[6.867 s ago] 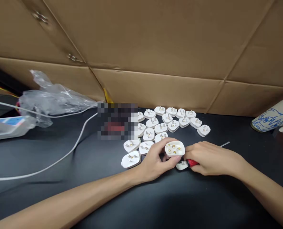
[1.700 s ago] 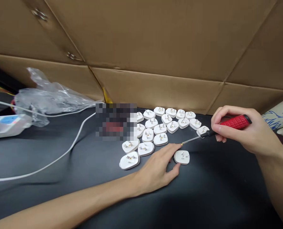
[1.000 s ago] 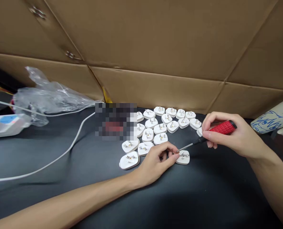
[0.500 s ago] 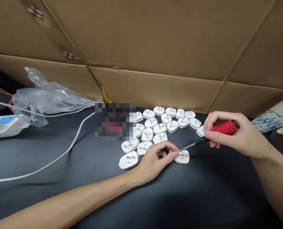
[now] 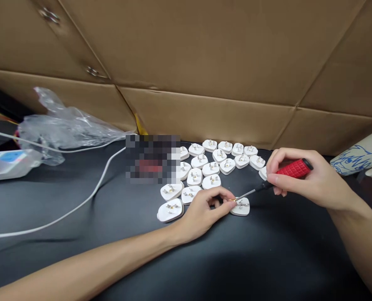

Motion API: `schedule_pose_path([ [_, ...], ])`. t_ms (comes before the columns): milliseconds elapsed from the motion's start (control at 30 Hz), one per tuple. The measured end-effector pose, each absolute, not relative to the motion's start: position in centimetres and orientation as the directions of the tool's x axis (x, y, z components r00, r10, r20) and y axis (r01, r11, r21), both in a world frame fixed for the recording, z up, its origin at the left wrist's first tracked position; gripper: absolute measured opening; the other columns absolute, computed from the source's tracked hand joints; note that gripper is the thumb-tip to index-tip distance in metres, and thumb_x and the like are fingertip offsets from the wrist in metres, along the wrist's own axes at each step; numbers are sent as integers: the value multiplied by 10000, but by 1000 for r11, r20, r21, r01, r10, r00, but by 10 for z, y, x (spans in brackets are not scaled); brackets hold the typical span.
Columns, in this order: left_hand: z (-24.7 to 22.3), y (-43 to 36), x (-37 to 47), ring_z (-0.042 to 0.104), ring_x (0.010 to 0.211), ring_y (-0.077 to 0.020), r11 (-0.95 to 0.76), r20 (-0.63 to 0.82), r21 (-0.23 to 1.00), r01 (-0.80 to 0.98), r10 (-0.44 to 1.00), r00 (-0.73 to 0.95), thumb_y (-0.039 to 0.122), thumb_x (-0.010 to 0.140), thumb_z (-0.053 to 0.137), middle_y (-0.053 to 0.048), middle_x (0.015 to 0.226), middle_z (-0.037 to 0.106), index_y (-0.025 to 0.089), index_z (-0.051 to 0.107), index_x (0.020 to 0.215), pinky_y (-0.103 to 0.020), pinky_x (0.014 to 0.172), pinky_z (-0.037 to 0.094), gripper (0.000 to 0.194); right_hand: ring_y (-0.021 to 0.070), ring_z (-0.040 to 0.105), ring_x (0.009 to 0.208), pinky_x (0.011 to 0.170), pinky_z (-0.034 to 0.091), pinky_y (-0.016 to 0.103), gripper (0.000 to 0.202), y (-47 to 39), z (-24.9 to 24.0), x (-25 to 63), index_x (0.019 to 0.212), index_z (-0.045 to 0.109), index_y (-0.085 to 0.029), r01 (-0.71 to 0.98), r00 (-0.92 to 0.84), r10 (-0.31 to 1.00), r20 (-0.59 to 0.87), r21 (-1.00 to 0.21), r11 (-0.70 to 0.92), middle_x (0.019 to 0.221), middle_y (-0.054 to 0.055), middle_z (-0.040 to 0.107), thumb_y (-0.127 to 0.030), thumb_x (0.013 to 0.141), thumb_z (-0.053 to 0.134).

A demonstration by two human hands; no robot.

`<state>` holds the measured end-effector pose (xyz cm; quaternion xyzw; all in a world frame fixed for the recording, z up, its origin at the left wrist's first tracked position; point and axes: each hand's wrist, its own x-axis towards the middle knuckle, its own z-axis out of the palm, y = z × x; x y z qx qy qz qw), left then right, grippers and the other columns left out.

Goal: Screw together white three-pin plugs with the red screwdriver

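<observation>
Black table (image 5: 79, 251): white plugs (image 5: 211, 169), cable (image 5: 79, 207), plastic bag (image 5: 63, 127).

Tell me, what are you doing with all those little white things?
A person sits at a black table working on a white plug piece. The left hand pinches something tiny and gold-coloured at the piece's edge, too small to name. The right hand holds a red-handled screwdriver with its tip at that same spot. Many more white plug pieces lie in rows behind, pins up, beside a white cable and a plastic bag.

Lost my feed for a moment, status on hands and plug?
Left hand pinching a small brass screw at the white plastic plug base. Right hand gripping the red-handled screwdriver, tip at the screw. Nothing blocking.
</observation>
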<state>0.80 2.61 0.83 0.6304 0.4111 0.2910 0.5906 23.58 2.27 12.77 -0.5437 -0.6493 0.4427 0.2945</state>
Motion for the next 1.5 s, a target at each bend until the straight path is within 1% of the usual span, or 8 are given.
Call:
schedule_pose_path([
  [167, 7, 26, 8, 443, 566, -105, 26, -116, 982, 187, 863, 492, 365, 835, 676, 10, 680, 606, 153, 718, 831, -211, 524, 349, 216, 128, 614, 592, 548, 502, 219, 194, 23, 128, 236, 740, 624, -216, 455, -237, 966, -105, -890, 15, 726, -14, 644, -268, 749, 811],
  [467, 8, 27, 8, 491, 607, -126, 32, -130, 978, 205, 864, 487, 379, 819, 674, -26, 730, 675, 150, 754, 825, -221, 548, 375, 243, 124, 612, 577, 551, 496, 214, 184, 23, 127, 236, 745, 632, -212, 456, -249, 966, -70, -889, 53, 687, -17, 641, -257, 752, 810],
  [567, 9, 27, 8, 492, 604, -126, 35, -133, 978, 205, 863, 487, 376, 813, 686, -26, 727, 681, 150, 762, 821, -223, 545, 370, 239, 120, 616, 584, 553, 497, 212, 178, 23, 126, 236, 747, 639, -210, 439, -251, 967, -48, -896, 69, 724, -12, 651, -249, 752, 812],
  [700, 9, 26, 8, 543, 634, -141, 46, -137, 980, 192, 859, 493, 386, 821, 683, -38, 773, 718, 151, 766, 831, -232, 561, 389, 249, 121, 616, 585, 543, 502, 208, 166, 23, 124, 238, 758, 645, -212, 389, -263, 965, -3, -915, 104, 732, -11, 650, -235, 757, 809],
  [933, 9, 27, 7, 605, 685, -167, 53, -123, 987, 154, 862, 492, 383, 830, 679, -50, 800, 752, 162, 776, 824, -246, 596, 424, 241, 103, 616, 576, 536, 490, 196, 177, 23, 128, 243, 766, 631, -225, 408, -268, 963, 31, -902, 142, 804, -20, 661, -204, 758, 807],
  [1100, 11, 28, 6, 622, 708, -178, 61, -128, 987, 148, 859, 495, 378, 839, 664, -55, 812, 763, 160, 777, 835, -252, 612, 438, 245, 116, 617, 598, 553, 488, 209, 167, 25, 126, 243, 763, 637, -223, 447, -286, 958, -20, -887, 115, 786, -17, 656, -216, 762, 804],
  [1300, 11, 28, 7, 615, 686, -170, 60, -130, 986, 156, 861, 491, 372, 844, 661, -53, 808, 764, 157, 771, 833, -248, 596, 439, 241, 117, 610, 588, 545, 482, 213, 171, 22, 128, 242, 761, 636, -221, 434, -276, 961, -11, -894, 114, 784, -11, 662, -230, 761, 807],
  [1500, 11, 28, 6, 648, 740, -186, 65, -139, 984, 165, 857, 496, 370, 862, 652, -53, 835, 771, 166, 769, 856, -253, 638, 470, 235, 130, 606, 597, 553, 480, 231, 185, 22, 129, 242, 753, 630, -214, 448, -279, 960, -16, -887, 115, 781, 0, 663, -250, 757, 811],
])
